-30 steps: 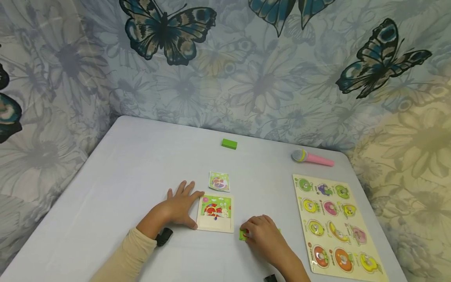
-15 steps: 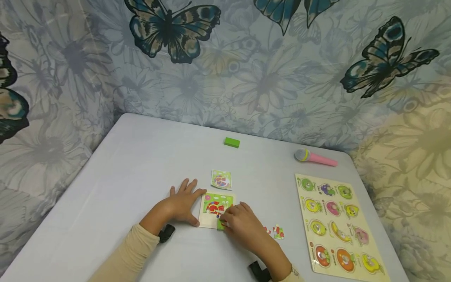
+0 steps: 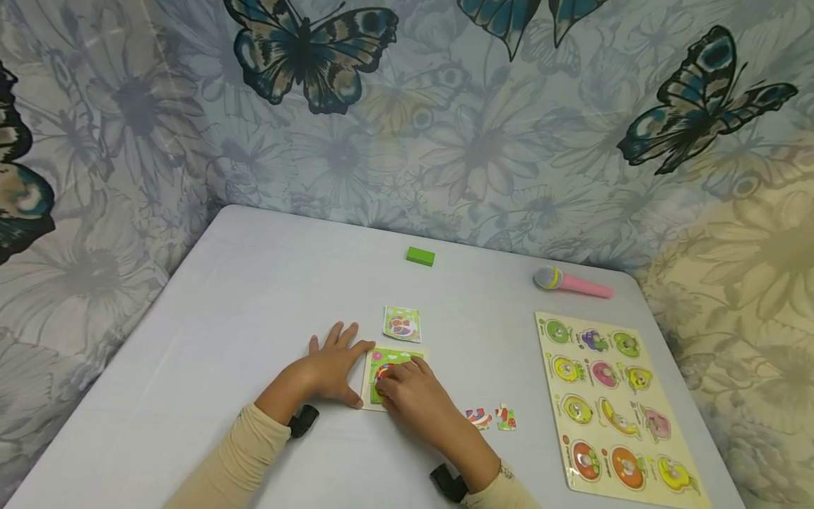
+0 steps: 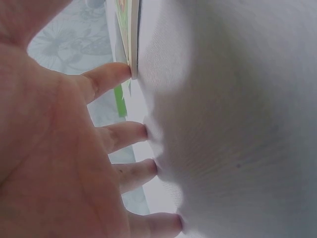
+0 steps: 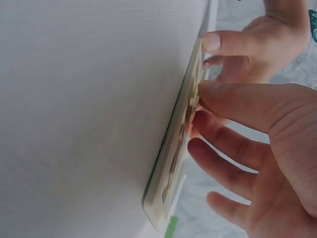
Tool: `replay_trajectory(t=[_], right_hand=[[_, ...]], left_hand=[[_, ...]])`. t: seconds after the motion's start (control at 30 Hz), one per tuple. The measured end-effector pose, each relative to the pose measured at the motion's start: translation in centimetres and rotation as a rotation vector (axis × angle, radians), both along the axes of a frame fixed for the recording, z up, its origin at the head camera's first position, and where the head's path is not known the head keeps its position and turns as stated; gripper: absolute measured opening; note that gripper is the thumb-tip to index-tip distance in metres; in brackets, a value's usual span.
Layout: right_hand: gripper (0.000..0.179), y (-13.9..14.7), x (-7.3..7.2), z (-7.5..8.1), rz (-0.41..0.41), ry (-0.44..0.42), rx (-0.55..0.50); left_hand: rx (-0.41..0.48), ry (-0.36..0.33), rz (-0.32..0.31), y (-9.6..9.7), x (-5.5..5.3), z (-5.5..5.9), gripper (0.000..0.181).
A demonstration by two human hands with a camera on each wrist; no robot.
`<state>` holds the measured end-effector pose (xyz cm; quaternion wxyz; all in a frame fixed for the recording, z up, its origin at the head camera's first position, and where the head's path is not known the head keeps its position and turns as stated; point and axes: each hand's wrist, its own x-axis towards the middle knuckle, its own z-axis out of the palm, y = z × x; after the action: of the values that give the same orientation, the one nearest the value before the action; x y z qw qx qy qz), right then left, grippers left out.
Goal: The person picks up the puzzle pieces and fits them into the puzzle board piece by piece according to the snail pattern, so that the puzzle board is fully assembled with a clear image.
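A small wooden puzzle board with a green and red picture lies on the white table. My left hand spreads its fingers at its left side, thumb and forefinger touching the frame, the other fingertips on the cloth. Over the board, my right hand pinches a green puzzle piece between thumb and fingers at the lower left of the recess. The right hand covers much of the picture. In the right wrist view, the thumb and fingertips meet at the board's upper face.
Two loose puzzle pieces, one red-striped and one green and red, lie right of the board. Behind it is a picture card. Farther off are a green block, a pink toy microphone and a fruit puzzle board.
My right hand has picked up the green piece from the table right of the board, carried it left over the board and across to its lower left. My left hand keeps its place at the frame.
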<state>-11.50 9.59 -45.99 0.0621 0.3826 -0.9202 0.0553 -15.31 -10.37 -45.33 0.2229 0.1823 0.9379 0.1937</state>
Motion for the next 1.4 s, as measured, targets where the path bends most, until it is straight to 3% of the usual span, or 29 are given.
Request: replay_trajectory(t=[0.4, 0.7, 0.87, 1.2, 1.4], right_hand=[[0.009, -0.4, 0.1, 0.1, -0.007, 0.049, 0.035], [0.033, 0.8, 1.1, 0.1, 0.007, -0.066, 0.078], [0.038, 3.2, 1.5, 0.7, -0.069, -0.114, 0.07], [0.04, 10.0, 3.0, 1.4, -0.295, -0.156, 0.027], [0.037, 12.0, 3.5, 1.2, -0.318, -0.166, 0.009]], left_hand=[[0.008, -0.003, 0.003, 0.2, 0.0, 0.1, 0.098], [0.006, -0.004, 0.011, 0.3, 0.5, 0.0, 0.097], [-0.007, 0.002, 0.022, 0.4, 0.6, -0.2, 0.097], [0.004, 0.009, 0.018, 0.4, 0.5, -0.2, 0.097], [0.015, 0.013, 0.02, 0.2, 0.4, 0.1, 0.097]])
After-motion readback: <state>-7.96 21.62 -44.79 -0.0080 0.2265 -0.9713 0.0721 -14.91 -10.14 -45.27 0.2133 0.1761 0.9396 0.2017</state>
